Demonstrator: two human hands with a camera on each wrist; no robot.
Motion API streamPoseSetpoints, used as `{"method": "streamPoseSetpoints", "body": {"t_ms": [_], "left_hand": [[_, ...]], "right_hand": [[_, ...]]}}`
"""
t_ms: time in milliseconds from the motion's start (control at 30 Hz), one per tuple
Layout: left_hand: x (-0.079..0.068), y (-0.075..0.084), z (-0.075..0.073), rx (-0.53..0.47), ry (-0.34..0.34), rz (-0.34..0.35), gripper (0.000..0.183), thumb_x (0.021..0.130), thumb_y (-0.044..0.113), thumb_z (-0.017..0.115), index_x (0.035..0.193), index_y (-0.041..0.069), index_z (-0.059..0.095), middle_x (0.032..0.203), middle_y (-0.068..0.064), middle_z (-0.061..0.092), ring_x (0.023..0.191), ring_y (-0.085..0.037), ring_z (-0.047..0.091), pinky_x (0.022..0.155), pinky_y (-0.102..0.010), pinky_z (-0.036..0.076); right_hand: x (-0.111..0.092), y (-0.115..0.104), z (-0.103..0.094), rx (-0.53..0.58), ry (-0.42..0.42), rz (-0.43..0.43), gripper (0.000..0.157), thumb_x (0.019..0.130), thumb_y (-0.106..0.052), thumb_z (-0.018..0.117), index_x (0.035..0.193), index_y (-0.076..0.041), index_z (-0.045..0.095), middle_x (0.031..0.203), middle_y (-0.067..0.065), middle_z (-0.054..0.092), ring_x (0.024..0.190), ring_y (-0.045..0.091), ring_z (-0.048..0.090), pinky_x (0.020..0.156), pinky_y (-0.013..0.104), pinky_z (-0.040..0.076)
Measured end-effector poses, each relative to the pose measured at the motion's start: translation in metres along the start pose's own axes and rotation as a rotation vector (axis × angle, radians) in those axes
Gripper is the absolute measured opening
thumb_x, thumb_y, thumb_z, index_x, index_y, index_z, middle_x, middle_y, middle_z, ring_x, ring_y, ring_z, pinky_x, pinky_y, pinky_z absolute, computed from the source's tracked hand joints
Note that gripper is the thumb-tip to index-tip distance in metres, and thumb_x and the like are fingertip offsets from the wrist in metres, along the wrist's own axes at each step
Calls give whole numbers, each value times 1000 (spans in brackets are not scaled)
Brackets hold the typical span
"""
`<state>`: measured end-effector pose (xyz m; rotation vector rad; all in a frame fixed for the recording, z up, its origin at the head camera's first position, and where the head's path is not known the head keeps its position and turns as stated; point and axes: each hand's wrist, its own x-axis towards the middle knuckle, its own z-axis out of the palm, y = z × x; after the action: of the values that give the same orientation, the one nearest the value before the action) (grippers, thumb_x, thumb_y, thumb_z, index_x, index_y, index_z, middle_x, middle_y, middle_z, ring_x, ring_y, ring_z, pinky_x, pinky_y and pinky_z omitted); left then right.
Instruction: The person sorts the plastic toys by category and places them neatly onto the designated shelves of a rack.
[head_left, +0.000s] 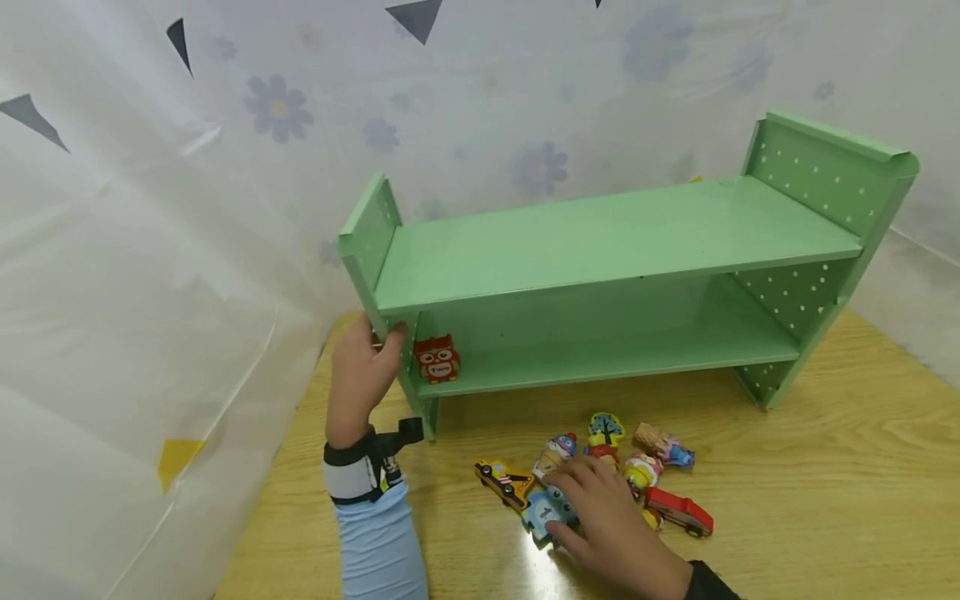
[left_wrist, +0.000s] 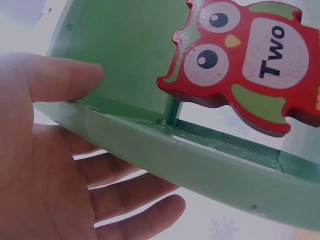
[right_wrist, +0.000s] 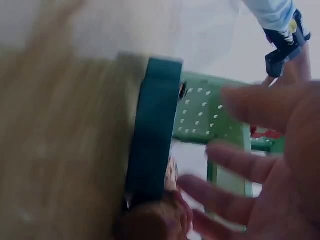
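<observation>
My left hand [head_left: 363,367] grips the left side panel of a small green two-tier shelf [head_left: 600,242], thumb inside and fingers outside in the left wrist view. Beside that thumb, a red wooden owl [left_wrist: 240,60] marked "Two" stands at the left end of the lower tier. Over a group of toys on the table is my right hand [head_left: 603,517], its thumb and fingers spread around a blue wooden figure [head_left: 542,514] marked 1. In the right wrist view those fingers stand apart from a dark teal block [right_wrist: 156,130].
Close around the right hand lie a yellow toy car [head_left: 506,483], an ice cream figure [head_left: 556,454], a tree piece [head_left: 606,427], a red car [head_left: 679,510] and several other toys on the wooden table [head_left: 847,475]. A flowered sheet [head_left: 480,108] hangs behind the shelf.
</observation>
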<state>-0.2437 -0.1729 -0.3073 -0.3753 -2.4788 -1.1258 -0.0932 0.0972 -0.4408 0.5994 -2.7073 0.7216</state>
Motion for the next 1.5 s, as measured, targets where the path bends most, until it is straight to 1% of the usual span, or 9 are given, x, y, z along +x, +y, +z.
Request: {"method": "streamPoseSetpoints", "body": {"t_ms": [133, 267, 433, 567, 833, 1033, 1300, 1400, 1500], "left_hand": [[1, 0, 0, 4, -3, -4, 46, 96, 43, 48, 127, 8, 52, 123, -19, 61, 103, -33, 62, 81, -50, 54], [0, 0, 0, -3, -2, 2, 45, 96, 41, 49, 127, 8, 52, 122, -19, 61, 102, -32, 62, 81, -50, 55], [0, 0, 0, -3, -3, 6, 44, 96, 40, 49, 126, 7, 52, 121, -19, 62, 101, -32, 62, 80, -49, 55], [0, 0, 0, 1, 0, 12, 43, 96, 39, 49, 125, 7, 53, 120, -19, 62, 101, -32, 63, 80, -50, 55], [0, 0, 1, -7, 4, 15, 44, 96, 40, 49, 125, 7, 53, 120, -19, 63, 101, -32, 62, 81, -49, 55], [-1, 0, 1, 1, 3, -4, 44, 96, 40, 49, 125, 8, 52, 120, -19, 62, 102, -33, 61, 82, -50, 54], [-1, -1, 1, 1, -1, -7, 42, 96, 39, 48, 123, 7, 53, 120, -18, 62, 102, -32, 62, 82, -50, 54], [0, -1, 2, 2, 1, -2, 42, 96, 40, 48, 122, 8, 53, 119, -18, 63, 101, -32, 62, 80, -50, 55], [0, -1, 2, 6, 1, 0, 43, 96, 41, 48, 123, 8, 53, 119, -19, 63, 101, -32, 62, 80, -50, 55]], "right_hand": [[2, -4, 3, -63, 13, 74, 46, 81, -36, 73, 117, -11, 63, 113, 5, 62, 110, 27, 51, 83, 55, 46], [4, -8, 5, -146, -64, 151, 49, 81, -46, 71, 114, -11, 65, 114, 8, 62, 113, 32, 50, 83, 59, 46], [6, -12, 7, -130, -161, 193, 54, 80, -53, 68, 113, -11, 65, 115, 10, 61, 115, 35, 48, 88, 61, 41], [8, -16, 7, -120, -180, 208, 56, 80, -54, 68, 115, -11, 64, 116, 12, 62, 117, 36, 47, 91, 63, 38], [10, -17, 8, -163, -133, 170, 58, 73, -54, 73, 112, -11, 64, 108, 11, 66, 112, 37, 50, 85, 62, 40], [13, -15, 7, -102, -162, 133, 62, 69, -50, 79, 115, -12, 63, 107, 8, 64, 109, 32, 49, 78, 59, 40], [15, -17, 10, -61, -119, 6, 74, 67, -33, 85, 128, -6, 54, 118, 12, 57, 116, 36, 47, 85, 58, 43], [16, -17, 11, -46, -104, -21, 67, 71, -21, 82, 129, -5, 53, 116, 10, 54, 102, 24, 53, 81, 43, 48], [18, -16, 11, 23, -107, -36, 57, 75, -9, 75, 128, -3, 54, 112, 8, 51, 84, 12, 51, 66, 26, 46]]}}
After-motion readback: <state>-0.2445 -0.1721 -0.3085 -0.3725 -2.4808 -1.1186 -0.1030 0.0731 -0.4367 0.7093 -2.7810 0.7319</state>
